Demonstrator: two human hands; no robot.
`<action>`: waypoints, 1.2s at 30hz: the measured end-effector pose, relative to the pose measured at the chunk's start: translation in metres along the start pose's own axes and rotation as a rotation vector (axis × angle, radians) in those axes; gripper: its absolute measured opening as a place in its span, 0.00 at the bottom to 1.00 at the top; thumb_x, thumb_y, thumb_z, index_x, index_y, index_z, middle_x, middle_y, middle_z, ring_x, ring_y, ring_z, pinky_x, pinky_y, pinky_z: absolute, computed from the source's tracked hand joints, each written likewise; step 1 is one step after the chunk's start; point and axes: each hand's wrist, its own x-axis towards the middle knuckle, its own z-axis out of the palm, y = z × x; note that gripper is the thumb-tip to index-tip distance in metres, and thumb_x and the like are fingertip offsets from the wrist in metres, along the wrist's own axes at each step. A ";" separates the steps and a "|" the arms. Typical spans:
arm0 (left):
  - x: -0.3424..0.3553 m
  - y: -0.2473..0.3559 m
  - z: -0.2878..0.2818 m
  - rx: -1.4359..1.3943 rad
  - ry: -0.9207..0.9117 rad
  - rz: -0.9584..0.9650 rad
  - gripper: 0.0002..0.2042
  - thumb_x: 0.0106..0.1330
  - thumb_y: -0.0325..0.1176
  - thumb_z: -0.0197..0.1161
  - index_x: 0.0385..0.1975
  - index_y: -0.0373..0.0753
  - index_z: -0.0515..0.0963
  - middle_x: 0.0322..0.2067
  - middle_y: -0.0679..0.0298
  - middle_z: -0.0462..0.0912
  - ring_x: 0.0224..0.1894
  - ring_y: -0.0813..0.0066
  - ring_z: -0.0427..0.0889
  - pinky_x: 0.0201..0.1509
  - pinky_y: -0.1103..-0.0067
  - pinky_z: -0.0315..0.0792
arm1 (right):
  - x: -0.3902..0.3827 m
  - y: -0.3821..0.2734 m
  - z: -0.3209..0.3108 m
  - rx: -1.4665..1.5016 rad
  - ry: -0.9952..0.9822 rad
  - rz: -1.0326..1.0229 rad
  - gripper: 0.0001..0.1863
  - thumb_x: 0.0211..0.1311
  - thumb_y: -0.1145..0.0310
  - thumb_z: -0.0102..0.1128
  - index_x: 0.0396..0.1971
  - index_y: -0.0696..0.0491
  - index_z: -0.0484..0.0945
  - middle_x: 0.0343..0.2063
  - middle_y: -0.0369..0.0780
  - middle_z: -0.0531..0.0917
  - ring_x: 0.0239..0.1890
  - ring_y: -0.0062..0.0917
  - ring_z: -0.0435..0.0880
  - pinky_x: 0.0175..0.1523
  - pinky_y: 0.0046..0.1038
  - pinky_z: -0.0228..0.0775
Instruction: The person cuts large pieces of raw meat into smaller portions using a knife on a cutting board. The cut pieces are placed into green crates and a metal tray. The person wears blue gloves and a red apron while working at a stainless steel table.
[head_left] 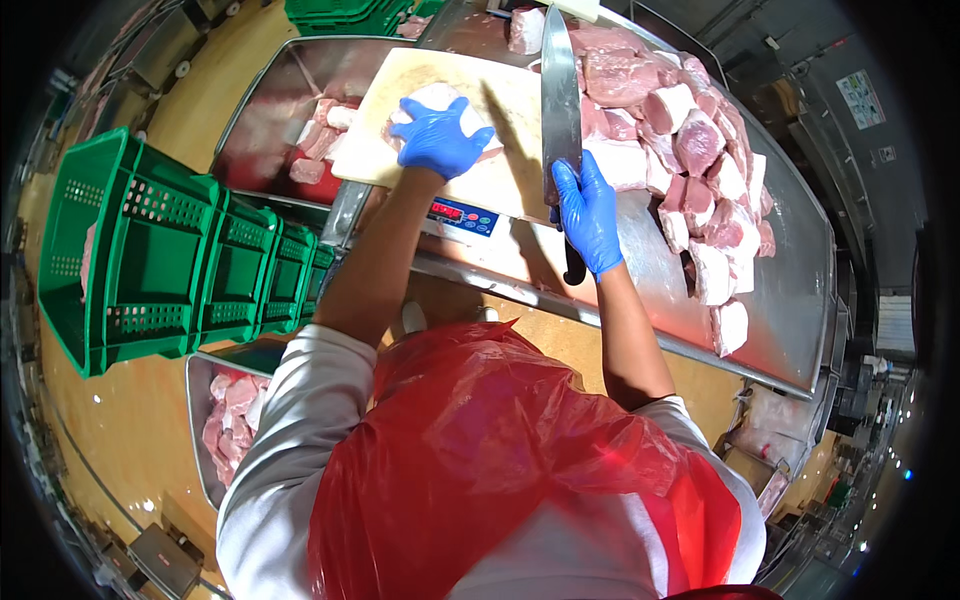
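My left hand (pixel 440 137), in a blue glove, lies with fingers spread on a pale piece of meat (pixel 436 95). That piece rests on a white cutting board (pixel 518 178) and is mostly covered by the hand. A large butcher's knife (pixel 561 95) is in my right hand (pixel 589 212), also blue-gloved, fingers wrapped round its dark handle. Its broad blade points away from me, over the board's right edge, apart from the piece under my left hand. Below the board's near edge shows a digital scale (pixel 462 215) with a lit red display.
Many pink chunks of meat (pixel 700 145) with white fat are heaped on the steel table (pixel 790 290) at right. A metal bin (pixel 275 80) at left holds smaller pieces. Green crates (pixel 165 250) stand at left, above another meat tub (pixel 207 465) on the floor.
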 end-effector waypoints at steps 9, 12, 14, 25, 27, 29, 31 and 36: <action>0.015 -0.043 -0.020 -0.643 -0.312 -0.002 0.28 0.49 0.35 0.70 0.54 0.41 0.77 0.65 0.49 0.68 0.70 0.50 0.63 0.72 0.62 0.61 | -0.028 0.052 -0.045 -0.395 -0.018 -0.197 0.14 0.75 0.62 0.54 0.40 0.59 0.70 0.19 0.44 0.78 0.16 0.29 0.76 0.23 0.30 0.66; -0.043 -0.023 0.004 -0.985 0.154 -0.546 0.21 0.45 0.31 0.69 0.44 0.42 0.82 0.49 0.54 0.80 0.55 0.62 0.79 0.56 0.72 0.75 | -0.039 0.042 -0.031 -0.482 -0.058 -0.206 0.10 0.73 0.66 0.54 0.40 0.58 0.70 0.25 0.52 0.82 0.26 0.50 0.81 0.30 0.42 0.71; -0.072 -0.012 0.019 -0.823 0.245 -0.620 0.13 0.46 0.31 0.67 0.35 0.44 0.84 0.36 0.59 0.84 0.42 0.65 0.85 0.44 0.74 0.79 | -0.040 0.033 -0.012 -0.523 -0.109 -0.186 0.09 0.72 0.67 0.55 0.41 0.58 0.70 0.28 0.54 0.83 0.32 0.56 0.82 0.33 0.47 0.73; -0.066 0.028 0.009 -0.070 0.311 -0.337 0.03 0.51 0.33 0.63 0.18 0.46 0.80 0.22 0.61 0.81 0.28 0.63 0.83 0.31 0.69 0.75 | 0.061 -0.034 0.109 -0.740 -0.333 -0.375 0.12 0.70 0.66 0.48 0.47 0.58 0.69 0.33 0.57 0.83 0.37 0.52 0.84 0.43 0.50 0.75; -0.068 0.030 0.005 -0.129 0.320 -0.390 0.04 0.54 0.32 0.64 0.20 0.43 0.82 0.24 0.60 0.84 0.29 0.61 0.84 0.33 0.71 0.77 | 0.045 -0.029 0.100 -0.791 -0.395 -0.348 0.11 0.70 0.67 0.47 0.47 0.57 0.68 0.34 0.56 0.83 0.37 0.52 0.84 0.43 0.49 0.76; -0.068 0.044 -0.003 -0.363 0.297 -0.705 0.04 0.55 0.32 0.65 0.20 0.41 0.82 0.22 0.60 0.83 0.26 0.63 0.83 0.32 0.72 0.76 | 0.019 -0.008 0.074 -0.862 -0.437 -0.342 0.11 0.70 0.69 0.47 0.48 0.56 0.67 0.35 0.56 0.83 0.37 0.51 0.85 0.43 0.48 0.77; -0.079 0.045 0.001 -0.543 0.312 -0.888 0.06 0.55 0.30 0.67 0.20 0.38 0.80 0.18 0.60 0.80 0.22 0.68 0.81 0.31 0.74 0.74 | -0.007 0.007 0.031 -0.984 -0.521 -0.284 0.11 0.69 0.70 0.47 0.49 0.53 0.66 0.36 0.54 0.83 0.35 0.50 0.85 0.39 0.47 0.78; -0.114 0.036 0.005 -0.583 0.552 -0.948 0.06 0.53 0.31 0.68 0.22 0.37 0.78 0.19 0.57 0.79 0.22 0.56 0.79 0.32 0.68 0.76 | -0.056 0.010 -0.070 -1.243 -0.617 -0.209 0.11 0.68 0.70 0.50 0.48 0.52 0.66 0.32 0.51 0.81 0.29 0.49 0.84 0.31 0.49 0.76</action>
